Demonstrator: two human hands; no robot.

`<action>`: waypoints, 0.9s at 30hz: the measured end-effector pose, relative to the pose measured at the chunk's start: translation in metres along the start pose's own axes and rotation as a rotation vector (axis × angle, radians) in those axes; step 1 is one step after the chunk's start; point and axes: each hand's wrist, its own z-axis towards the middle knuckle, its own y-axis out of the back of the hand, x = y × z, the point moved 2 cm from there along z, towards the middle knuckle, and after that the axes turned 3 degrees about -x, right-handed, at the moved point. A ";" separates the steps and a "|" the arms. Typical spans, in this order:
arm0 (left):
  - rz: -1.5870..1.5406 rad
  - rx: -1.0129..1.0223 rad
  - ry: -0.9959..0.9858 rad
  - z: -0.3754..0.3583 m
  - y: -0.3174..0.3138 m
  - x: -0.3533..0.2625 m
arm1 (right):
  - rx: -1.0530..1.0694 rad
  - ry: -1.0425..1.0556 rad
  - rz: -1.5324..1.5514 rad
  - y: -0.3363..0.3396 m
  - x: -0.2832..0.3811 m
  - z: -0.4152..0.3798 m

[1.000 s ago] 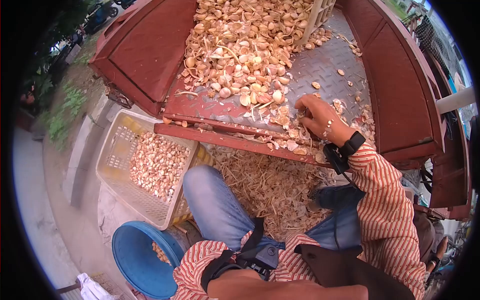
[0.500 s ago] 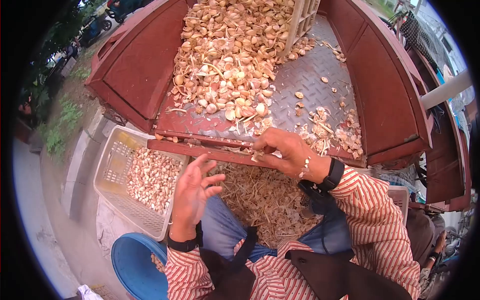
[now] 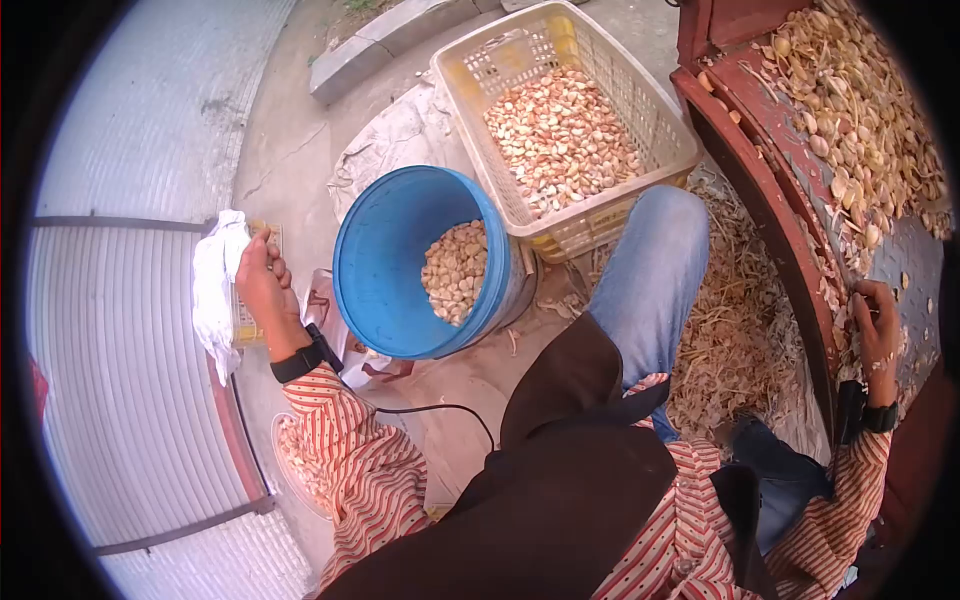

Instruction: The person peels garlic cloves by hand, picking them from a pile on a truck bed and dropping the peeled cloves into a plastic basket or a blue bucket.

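Note:
At the left, my left hand (image 3: 266, 288) is closed on a white cloth (image 3: 218, 290) that hangs over a small yellowish basket (image 3: 248, 325). At the right, my right hand (image 3: 878, 330) rests at the edge of the red metal cart bed (image 3: 745, 140), its fingers bent; whether it holds anything is too small to tell. Garlic cloves and skins (image 3: 850, 110) are heaped in the cart bed beyond it. Between my hands, a blue bucket (image 3: 385, 260) leans open toward me with pale garlic inside.
A yellowish plastic crate (image 3: 660, 130) full of garlic cloves stands behind the bucket. Dry stalks and skins (image 3: 735, 320) cover the ground between my knee and the cart. A round container of pieces (image 3: 300, 465) is beside my left sleeve. A black cable crosses near my lap.
The view has turned left. My left hand has moved away from the cart and closed on the white cloth. My right hand stays at the cart edge.

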 end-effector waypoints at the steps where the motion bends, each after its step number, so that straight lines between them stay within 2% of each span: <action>1: 0.112 -0.125 0.034 0.011 0.039 0.023 | -0.009 0.033 -0.022 0.000 0.000 0.002; 3: 0.281 -0.256 0.146 0.025 0.101 0.081 | 0.001 0.050 0.027 -0.002 -0.018 0.009; 5: 0.424 -0.308 0.362 0.047 0.157 0.164 | 0.014 0.057 0.061 -0.007 -0.018 0.013; 6: 0.765 -0.241 0.372 0.060 0.181 0.198 | 0.008 0.052 0.064 -0.011 -0.015 0.013; 7: 1.092 -0.130 0.363 0.062 0.179 0.227 | -0.019 0.028 0.047 -0.008 -0.014 0.008; 8: 1.236 -0.169 0.129 0.037 0.140 0.192 | -0.047 -0.016 0.037 -0.008 0.002 0.004; 9: 0.459 -0.072 0.101 0.068 0.151 0.242 | -0.019 -0.154 0.086 -0.004 0.025 0.000; 10: 0.677 0.061 0.279 0.063 0.108 0.202 | -0.063 -0.051 0.062 -0.001 0.031 -0.003; 11: 0.317 0.099 0.207 0.094 0.100 0.231 | -0.022 0.026 0.022 0.004 0.028 -0.003; 12: 0.690 0.047 -0.217 0.075 0.042 0.180 | 0.028 -0.087 -0.028 0.009 0.027 -0.001; 13: 0.702 0.119 -0.301 0.081 0.005 0.159 | 0.043 -0.034 -0.138 0.013 0.022 0.001; 14: 0.533 0.221 -0.277 0.068 -0.047 0.133 | 0.008 -0.070 -0.172 0.022 0.025 0.004; 15: 0.387 0.301 -0.248 0.034 -0.096 0.093 | -0.008 -0.090 -0.188 0.027 0.026 0.008; 16: 0.258 0.368 -0.217 -0.002 -0.136 0.057 | -0.120 -0.042 -0.209 0.032 0.020 0.017; 18: 0.098 0.669 -0.349 -0.067 -0.207 0.011 | -0.327 0.063 -0.235 0.030 0.002 0.036; 20: 0.019 0.912 -0.407 -0.150 -0.261 -0.033 | -0.217 0.112 -0.267 0.023 -0.004 0.051; 22: -0.216 1.161 -0.312 -0.220 -0.302 -0.047 | -0.116 0.122 -0.343 0.017 -0.016 0.060; 23: -0.249 1.282 -0.252 -0.248 -0.316 -0.051 | -0.134 0.124 -0.308 0.018 -0.020 0.061; 27: -0.315 1.517 -0.103 -0.333 -0.354 -0.043 | -0.214 0.084 -0.160 0.019 -0.019 0.040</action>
